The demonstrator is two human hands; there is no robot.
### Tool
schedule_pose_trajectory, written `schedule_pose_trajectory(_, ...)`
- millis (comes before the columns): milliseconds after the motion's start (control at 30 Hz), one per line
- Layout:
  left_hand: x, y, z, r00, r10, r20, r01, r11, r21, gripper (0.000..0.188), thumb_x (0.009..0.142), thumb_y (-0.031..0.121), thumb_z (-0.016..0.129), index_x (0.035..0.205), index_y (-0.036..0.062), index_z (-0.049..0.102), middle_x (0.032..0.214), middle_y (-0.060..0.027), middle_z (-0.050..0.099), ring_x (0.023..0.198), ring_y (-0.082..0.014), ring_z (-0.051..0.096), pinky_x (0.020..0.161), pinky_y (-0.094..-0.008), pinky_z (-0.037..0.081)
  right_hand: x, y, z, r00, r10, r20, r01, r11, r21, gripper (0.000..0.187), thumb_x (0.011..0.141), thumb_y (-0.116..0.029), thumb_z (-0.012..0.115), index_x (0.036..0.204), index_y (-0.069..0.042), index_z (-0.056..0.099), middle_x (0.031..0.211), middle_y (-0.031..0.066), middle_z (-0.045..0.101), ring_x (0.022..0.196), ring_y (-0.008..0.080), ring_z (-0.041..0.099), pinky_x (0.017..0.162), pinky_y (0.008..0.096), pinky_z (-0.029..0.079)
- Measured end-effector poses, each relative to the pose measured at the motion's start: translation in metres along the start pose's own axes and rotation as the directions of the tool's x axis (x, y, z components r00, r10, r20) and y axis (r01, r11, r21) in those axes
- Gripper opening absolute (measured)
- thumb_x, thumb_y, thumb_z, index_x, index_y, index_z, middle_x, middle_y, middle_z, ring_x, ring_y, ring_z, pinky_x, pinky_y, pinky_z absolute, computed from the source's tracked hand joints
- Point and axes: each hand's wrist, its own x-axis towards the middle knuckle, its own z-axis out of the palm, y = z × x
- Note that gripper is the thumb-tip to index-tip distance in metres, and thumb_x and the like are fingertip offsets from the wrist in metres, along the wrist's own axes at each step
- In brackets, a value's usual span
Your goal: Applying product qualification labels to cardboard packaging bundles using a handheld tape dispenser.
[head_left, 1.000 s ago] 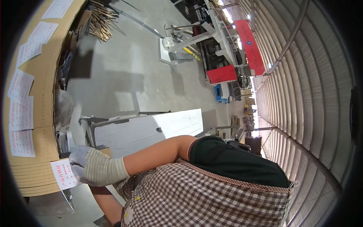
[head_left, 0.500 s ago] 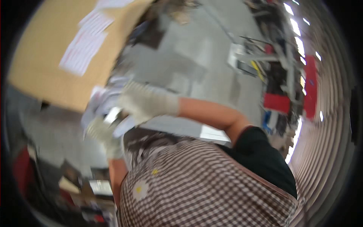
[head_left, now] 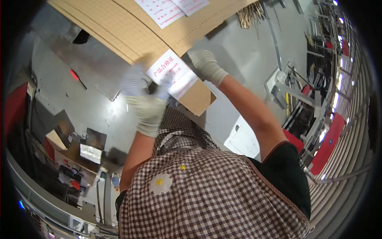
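Note:
My left hand (head_left: 145, 97), in a whitish knit glove with a bluish, motion-smeared finger part, hovers by the near corner of a cardboard stack (head_left: 119, 24). Its thumb stands apart from its fingers and overlaps the edge of a white label with red print (head_left: 169, 67). This label lies across the stack's corner and a small brown cardboard piece (head_left: 199, 99) that juts toward me. Right of the label is my right hand (head_left: 207, 65), gloved alike, fingers stretched toward the stack's edge and fingertips blurred. I see nothing held in either hand.
More white printed sheets (head_left: 163, 12) lie on the stack. A red-handled tool (head_left: 77, 77) rests on the grey floor at left. Thin strips (head_left: 250, 16) lie beyond the stack, and metal equipment (head_left: 294, 91) stands at right. A white panel (head_left: 232, 123) is below my right forearm.
My hands, earlier close together around white papers and a shiny piece, are now apart. The label has come to lie flat at the stack's corner. The view has turned.

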Motion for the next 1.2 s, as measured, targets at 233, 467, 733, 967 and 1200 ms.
schedule_pose_trajectory(233,-0.057,-0.039,-0.044,0.836,-0.524,0.165,0.545,0.756,-0.363,0.016,0.089,0.009,0.066,0.097,0.0013,0.056,0.077,0.0007,0.055,0.065,-0.0074,0.053,0.064,-0.0207,0.047,-0.073,0.003,0.022,0.941,-0.339,-0.007,0.335,0.925,0.182,0.023,0.090,-0.014,0.054,0.108,-0.015,0.067,0.090,0.0129,0.067,0.080,0.0330,0.065,0.071,0.0437,0.052)
schedule_pose_trajectory(467,-0.108,-0.087,-0.065,0.817,-0.530,0.226,0.554,0.831,-0.053,0.074,0.087,0.021,0.070,0.141,-0.0057,0.027,0.125,-0.0139,0.054,0.106,-0.0191,0.057,0.092,-0.0284,0.046,-0.100,0.002,0.051,0.962,-0.064,0.266,0.029,0.991,0.134,0.024,0.091,-0.023,0.053,0.108,-0.014,0.067,0.085,0.0147,0.066,0.081,0.0337,0.065,0.071,0.0437,0.051)
schedule_pose_trajectory(733,0.006,-0.065,-0.063,0.761,-0.641,0.103,0.503,0.481,-0.718,0.054,0.095,0.031,0.060,0.133,-0.0006,0.040,0.121,-0.0145,0.054,0.109,-0.0204,0.056,0.094,-0.0322,0.048,-0.022,-0.115,0.024,0.969,-0.120,-0.218,0.244,0.634,0.734,0.051,0.092,-0.040,0.055,0.124,0.000,0.058,0.121,0.0225,0.057,0.115,0.0342,0.053,0.100,0.0369,0.040)
schedule_pose_trajectory(967,-0.007,-0.052,-0.063,0.774,-0.594,0.219,0.544,0.447,-0.710,0.056,0.088,0.015,0.070,0.133,0.0045,0.040,0.120,-0.0102,0.055,0.107,-0.0184,0.057,0.090,-0.0313,0.050,-0.011,-0.089,0.051,0.988,-0.146,-0.046,0.098,0.374,0.922,0.067,0.086,-0.050,0.060,0.129,0.002,0.054,0.121,0.0238,0.057,0.119,0.0326,0.050,0.103,0.0398,0.037)
schedule_pose_trajectory(1200,-0.024,-0.050,-0.067,0.758,-0.623,0.194,0.566,0.479,-0.672,0.060,0.087,0.015,0.071,0.135,0.0042,0.036,0.121,-0.0131,0.055,0.105,-0.0211,0.059,0.089,-0.0308,0.051,-0.035,-0.092,0.055,0.994,-0.092,0.058,0.015,0.642,0.767,0.075,0.086,-0.048,0.062,0.136,0.005,0.045,0.136,0.0278,0.047,0.128,0.0376,0.044,0.109,0.0399,0.031)
